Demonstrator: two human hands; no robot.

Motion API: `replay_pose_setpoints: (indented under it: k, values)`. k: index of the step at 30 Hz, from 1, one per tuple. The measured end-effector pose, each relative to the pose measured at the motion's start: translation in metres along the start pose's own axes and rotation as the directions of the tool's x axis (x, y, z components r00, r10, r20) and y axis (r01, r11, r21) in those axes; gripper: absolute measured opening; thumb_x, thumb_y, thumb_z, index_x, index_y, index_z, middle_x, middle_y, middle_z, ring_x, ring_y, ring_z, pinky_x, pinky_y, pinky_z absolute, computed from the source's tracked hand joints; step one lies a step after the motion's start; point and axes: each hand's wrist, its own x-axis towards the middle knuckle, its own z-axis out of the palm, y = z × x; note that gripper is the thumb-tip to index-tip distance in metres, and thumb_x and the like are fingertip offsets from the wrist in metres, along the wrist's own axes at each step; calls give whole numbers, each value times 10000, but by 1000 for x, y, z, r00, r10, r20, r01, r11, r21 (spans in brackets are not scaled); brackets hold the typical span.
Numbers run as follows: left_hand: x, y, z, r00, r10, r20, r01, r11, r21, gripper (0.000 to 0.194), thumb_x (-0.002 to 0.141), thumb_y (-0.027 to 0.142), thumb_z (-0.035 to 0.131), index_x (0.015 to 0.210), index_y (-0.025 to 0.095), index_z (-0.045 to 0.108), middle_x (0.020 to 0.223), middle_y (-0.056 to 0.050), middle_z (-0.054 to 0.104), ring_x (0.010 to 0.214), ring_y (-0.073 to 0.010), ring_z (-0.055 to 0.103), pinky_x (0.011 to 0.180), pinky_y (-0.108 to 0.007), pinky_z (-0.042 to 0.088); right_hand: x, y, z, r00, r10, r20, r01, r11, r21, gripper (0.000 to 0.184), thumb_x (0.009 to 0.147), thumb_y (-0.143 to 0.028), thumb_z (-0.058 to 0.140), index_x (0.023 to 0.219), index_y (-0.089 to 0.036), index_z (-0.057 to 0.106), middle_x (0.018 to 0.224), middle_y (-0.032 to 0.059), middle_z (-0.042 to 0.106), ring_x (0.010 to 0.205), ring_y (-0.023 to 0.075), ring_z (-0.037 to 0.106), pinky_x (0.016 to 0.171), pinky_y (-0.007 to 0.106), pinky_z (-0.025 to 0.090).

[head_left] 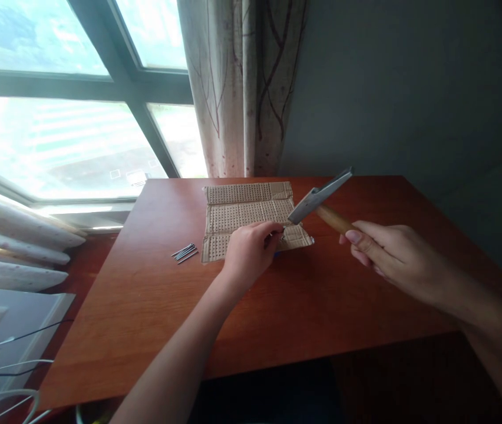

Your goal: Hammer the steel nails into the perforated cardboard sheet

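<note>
Right hand has its fingers wrapped on the hammer handle, head up by the left fingertips. Left hand is over the near right part of the perforated cardboard, fingers curled; can't tell what they grip. Loose nails on the table, left of the cardboard.

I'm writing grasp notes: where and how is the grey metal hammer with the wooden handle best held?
Likely by the slim wooden handle's lower end, from the right, where the right hand grips: it slopes down that way from the metal head.
</note>
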Motion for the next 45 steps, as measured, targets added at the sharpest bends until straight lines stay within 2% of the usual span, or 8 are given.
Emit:
replay_pose_setpoints:
  k: [6, 14, 20, 26, 31, 36, 42, 45]
  values:
    - [1, 0, 0, 1000, 11, 2, -11, 1000, 25, 125, 870, 179, 609, 866, 210, 730, 725, -9, 724, 608, -141, 626, 587, -247, 413, 3, -15, 2, 999, -43, 19, 43, 999, -19, 442, 990, -515, 422, 660, -228, 477, 534, -22, 521, 444, 120, 460, 449, 277, 325]
    - [1, 2, -1, 1000, 1, 6, -1, 1000, 10, 143, 866, 155, 603, 883, 213, 733, 780, -18, 747, 658, -155, 663, 617, -251, 446, 4, -15, 3, 998, -61, -6, 61, 997, -38, 421, 985, -521, 424, 693, -229, 503, 543, -17, 547, 449, 133, 499, 462, 285, 325]
    - [2, 2, -2, 1000, -7, 29, 6, 1000, 25, 135, 864, 163, 605, 847, 207, 732, 745, -18, 735, 627, -153, 643, 587, -251, 414, 4, -16, 4, 998, -54, 38, 57, 996, -64, 412, 993, -495, 428, 685, -228, 495, 555, -17, 560, 468, 132, 506, 472, 282, 325]
    - [2, 0, -1, 1000, 6, 13, -6, 1000, -1, 137, 874, 173, 603, 869, 213, 734, 747, -15, 735, 632, -148, 650, 602, -250, 424, 3, -17, 4, 997, -70, -9, 70, 996, -53, 412, 993, -512, 417, 709, -229, 513, 560, -15, 554, 474, 136, 515, 465, 281, 330]
    - [2, 1, -2, 999, 7, 40, -8, 1000, 26, 128, 856, 159, 613, 834, 206, 731, 744, -21, 734, 619, -153, 642, 577, -252, 419, 4, -15, 7, 998, -59, 30, 61, 996, -65, 420, 1002, -495, 400, 684, -233, 482, 548, -17, 552, 456, 135, 498, 461, 282, 323]
    - [3, 0, -2, 999, 5, 49, -5, 1000, -8, 146, 854, 133, 603, 867, 207, 729, 796, -21, 749, 665, -156, 662, 615, -254, 444, 4, -18, 4, 998, -57, -15, 57, 997, -50, 414, 993, -511, 412, 707, -228, 510, 567, -15, 559, 477, 133, 517, 469, 282, 335]
    - [4, 1, -2, 997, -18, 79, 15, 999, 43, 121, 871, 170, 607, 814, 200, 709, 725, -14, 706, 607, -148, 613, 563, -254, 388, 4, -18, 13, 999, -46, 29, 47, 998, -38, 394, 995, -452, 441, 673, -230, 493, 543, -29, 528, 444, 119, 458, 455, 280, 305]
    - [4, 3, -7, 994, -14, 105, 6, 997, 79, 101, 871, 169, 612, 838, 200, 702, 765, -20, 702, 635, -153, 611, 572, -259, 398, 5, -17, 15, 998, -49, 25, 50, 998, -36, 390, 999, -446, 439, 680, -229, 496, 555, -29, 537, 457, 120, 467, 470, 283, 311]
